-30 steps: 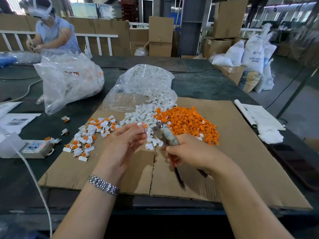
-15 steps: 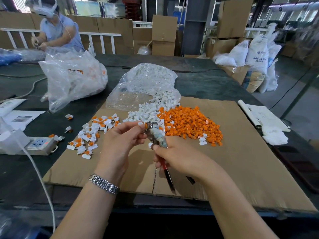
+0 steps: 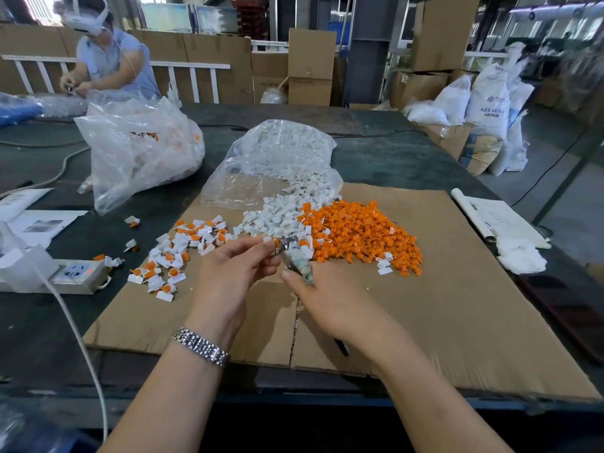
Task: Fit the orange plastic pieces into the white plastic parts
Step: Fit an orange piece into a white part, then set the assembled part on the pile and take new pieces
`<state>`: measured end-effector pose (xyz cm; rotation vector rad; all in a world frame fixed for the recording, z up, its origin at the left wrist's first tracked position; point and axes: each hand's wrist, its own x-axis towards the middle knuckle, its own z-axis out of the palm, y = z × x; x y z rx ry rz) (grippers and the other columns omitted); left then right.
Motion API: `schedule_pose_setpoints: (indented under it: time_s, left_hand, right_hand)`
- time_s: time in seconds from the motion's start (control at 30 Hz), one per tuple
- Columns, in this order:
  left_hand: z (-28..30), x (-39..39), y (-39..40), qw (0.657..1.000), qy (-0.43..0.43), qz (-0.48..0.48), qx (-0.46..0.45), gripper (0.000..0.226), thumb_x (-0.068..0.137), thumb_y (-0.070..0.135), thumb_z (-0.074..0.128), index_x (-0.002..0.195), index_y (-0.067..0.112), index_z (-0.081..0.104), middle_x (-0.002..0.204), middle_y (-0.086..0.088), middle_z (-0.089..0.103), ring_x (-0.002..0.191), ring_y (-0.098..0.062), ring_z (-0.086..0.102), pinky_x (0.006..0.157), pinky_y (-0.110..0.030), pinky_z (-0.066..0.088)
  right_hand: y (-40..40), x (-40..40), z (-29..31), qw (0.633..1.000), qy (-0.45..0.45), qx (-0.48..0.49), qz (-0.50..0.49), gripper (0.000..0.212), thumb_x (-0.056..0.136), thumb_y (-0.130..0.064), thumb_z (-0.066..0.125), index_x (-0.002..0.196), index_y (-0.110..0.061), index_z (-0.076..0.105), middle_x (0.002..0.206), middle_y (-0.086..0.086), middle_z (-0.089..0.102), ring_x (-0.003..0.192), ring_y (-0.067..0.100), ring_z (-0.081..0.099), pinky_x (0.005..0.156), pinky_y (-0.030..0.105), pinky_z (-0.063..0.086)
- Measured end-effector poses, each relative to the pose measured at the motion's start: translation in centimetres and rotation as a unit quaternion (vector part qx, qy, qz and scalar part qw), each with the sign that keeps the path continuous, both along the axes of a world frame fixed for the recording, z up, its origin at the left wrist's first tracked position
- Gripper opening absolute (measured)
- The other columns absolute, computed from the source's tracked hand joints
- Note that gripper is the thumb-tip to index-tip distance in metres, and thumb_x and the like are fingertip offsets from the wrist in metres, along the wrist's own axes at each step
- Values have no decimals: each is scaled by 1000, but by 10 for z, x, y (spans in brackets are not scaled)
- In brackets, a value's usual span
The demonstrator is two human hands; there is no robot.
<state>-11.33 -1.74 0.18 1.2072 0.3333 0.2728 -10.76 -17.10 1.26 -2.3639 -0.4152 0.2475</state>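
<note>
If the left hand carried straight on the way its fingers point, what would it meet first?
The left hand points toward the right. Its fingertips already sit at the pliers held in the right hand, so it would likely meet the pliers' tip first, though depth is unclear.

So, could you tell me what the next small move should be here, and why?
Probably squeeze the pliers to press the orange piece home. The left hand pinches a small white part with orange showing at the pliers' tip, and the right hand grips the handles. Whether it is already seated is too small to tell. It would then join the assembled pieces on the left of the cardboard.
</note>
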Motion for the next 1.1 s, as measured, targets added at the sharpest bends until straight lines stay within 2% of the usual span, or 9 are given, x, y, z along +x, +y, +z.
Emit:
schedule_pose_setpoints:
  time_s: [0.13,0.23,0.3,0.37,0.57,0.8,0.9,0.97,1.1]
  left_hand:
    - [-11,1,24,982,51,92,156,8,92,17,74,98,18,80,76,-2,78,69,-16,74,62,-25,58]
    - [-20,4,49,920,115,169,334,17,96,18,70,111,17,79,92,-2,78,73,-19,70,62,-25,52]
    - [-23,8,59,871,138,201,426,23,98,13,65,118,15,76,118,-7,72,80,-17,64,67,-25,46]
    - [-23,11,57,848,121,210,471,27,96,9,62,121,14,72,126,-11,63,76,-12,56,72,-28,40]
    - [-24,20,3,840,30,-48,540,9,96,25,69,103,29,71,102,12,65,83,3,59,64,-11,41]
    - [-34,27,-12,778,31,-86,622,14,100,23,63,109,24,73,107,7,65,89,-6,57,69,-11,39]
    - [-32,25,-10,793,46,-86,602,10,99,23,66,106,26,72,104,10,65,87,-2,56,68,-10,39]
    - [-30,22,-8,840,54,-85,533,11,97,18,68,100,28,70,98,12,66,83,-1,59,65,-10,41]
    - [-24,13,-2,954,72,-89,278,18,94,6,68,105,20,73,89,-2,76,74,-13,73,61,-18,56]
  right_hand:
    - [-36,9,-12,994,-16,-97,-53,30,98,-63,40,92,-36,51,80,-12,59,63,1,55,52,16,45]
    - [-68,17,-25,951,-53,-256,-165,55,98,-61,40,130,-17,48,119,4,58,106,22,60,90,40,52]
    - [-80,19,-32,920,-69,-320,-214,63,98,-62,41,136,-12,43,130,12,51,119,30,52,96,46,42]
    - [-84,19,-40,912,-79,-332,-230,62,98,-61,41,135,-11,43,129,12,49,117,30,50,93,45,41]
    - [-76,25,-51,899,-120,-352,-232,65,97,-68,33,132,-14,43,127,11,43,116,28,43,87,42,39]
    - [-64,35,-48,899,-184,-323,-230,56,96,-65,41,124,-16,46,122,7,44,114,25,43,94,45,37]
    - [-47,48,-43,924,-273,-227,-138,22,99,-35,55,117,-21,56,114,-2,53,111,20,50,91,39,32]
    - [-34,60,-42,931,-278,-218,-88,18,101,-20,52,116,-25,60,112,-6,57,110,17,51,91,36,30]
    - [-22,78,-49,936,-256,-235,-61,22,101,-18,52,117,-25,65,111,-5,59,111,19,51,91,37,34]
